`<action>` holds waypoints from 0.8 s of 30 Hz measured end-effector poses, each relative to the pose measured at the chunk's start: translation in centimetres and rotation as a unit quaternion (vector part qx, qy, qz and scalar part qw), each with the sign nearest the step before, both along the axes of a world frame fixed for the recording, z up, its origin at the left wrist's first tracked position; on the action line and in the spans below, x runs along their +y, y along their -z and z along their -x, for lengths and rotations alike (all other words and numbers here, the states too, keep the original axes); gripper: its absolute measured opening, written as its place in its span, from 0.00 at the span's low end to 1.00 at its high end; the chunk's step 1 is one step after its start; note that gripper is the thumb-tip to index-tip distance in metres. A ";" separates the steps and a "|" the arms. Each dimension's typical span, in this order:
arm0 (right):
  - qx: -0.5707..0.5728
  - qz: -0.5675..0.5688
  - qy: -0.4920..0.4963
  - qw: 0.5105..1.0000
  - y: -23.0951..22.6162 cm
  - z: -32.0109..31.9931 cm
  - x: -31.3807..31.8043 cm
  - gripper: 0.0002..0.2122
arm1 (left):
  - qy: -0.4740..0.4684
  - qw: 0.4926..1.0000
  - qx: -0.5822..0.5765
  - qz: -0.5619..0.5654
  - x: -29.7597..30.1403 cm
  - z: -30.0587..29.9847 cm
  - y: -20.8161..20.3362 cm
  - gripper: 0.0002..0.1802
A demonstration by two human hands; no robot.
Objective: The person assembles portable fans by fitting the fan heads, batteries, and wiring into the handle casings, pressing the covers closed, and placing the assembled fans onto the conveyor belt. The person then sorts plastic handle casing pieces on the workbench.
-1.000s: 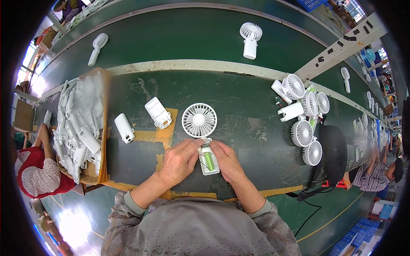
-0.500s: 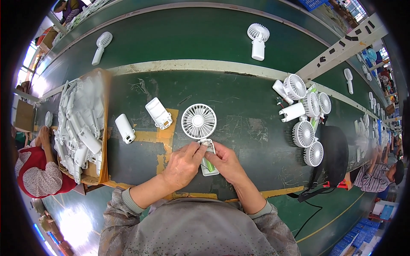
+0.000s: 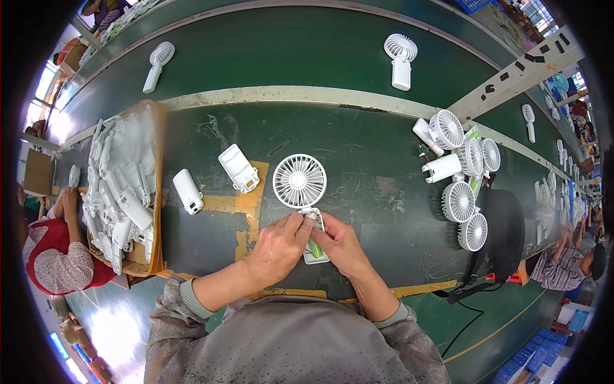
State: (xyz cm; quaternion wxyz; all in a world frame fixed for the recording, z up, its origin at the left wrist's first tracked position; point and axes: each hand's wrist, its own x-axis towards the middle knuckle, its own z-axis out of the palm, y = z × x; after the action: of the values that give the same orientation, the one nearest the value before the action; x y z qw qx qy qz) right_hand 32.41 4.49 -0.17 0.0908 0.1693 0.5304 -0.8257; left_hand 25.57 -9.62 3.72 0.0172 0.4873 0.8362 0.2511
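A white handheld fan (image 3: 299,181) lies on the dark bench with its round grille away from me. Its handle is uncovered, and a green battery (image 3: 314,249) shows inside. My left hand (image 3: 276,248) pinches at the top of the handle, just below the grille; its fingertips hide what they press on. My right hand (image 3: 341,244) grips the handle's right side with thumb and fingers. To the left lie two white handle covers, one hollow side up (image 3: 238,169) and one rounded side up (image 3: 188,191).
A carton (image 3: 157,192) of white plastic shells stands at the left. Several fan heads (image 3: 459,201) are piled at the right, beside a black chair back (image 3: 502,221). Beyond the pale rail, a green conveyor carries finished fans (image 3: 401,61). A co-worker (image 3: 61,256) sits at the far left.
The fans on the conveyor have shifted to the right. My hands stay at the top of the handle, with only slight finger movement.
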 end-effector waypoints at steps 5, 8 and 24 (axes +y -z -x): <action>0.021 -0.009 0.006 1.000 0.2 0.0 -0.2 0.14 | 0.010 1.000 -0.004 0.021 0.0 0.0 0.0 0.22; 0.018 -0.013 0.003 1.000 0.0 -0.1 -0.1 0.15 | 0.021 1.000 -0.009 0.013 0.1 0.3 -0.4 0.20; 0.016 0.027 0.001 1.000 0.1 0.1 0.0 0.14 | -0.018 0.992 -0.123 -0.006 0.1 2.0 -0.4 0.11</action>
State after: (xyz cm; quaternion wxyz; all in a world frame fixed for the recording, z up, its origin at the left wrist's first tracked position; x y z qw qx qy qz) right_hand 32.34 4.46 -0.29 0.0857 0.1541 0.5094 -0.8422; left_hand 23.53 -9.52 4.13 0.1124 0.4378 0.8348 0.3144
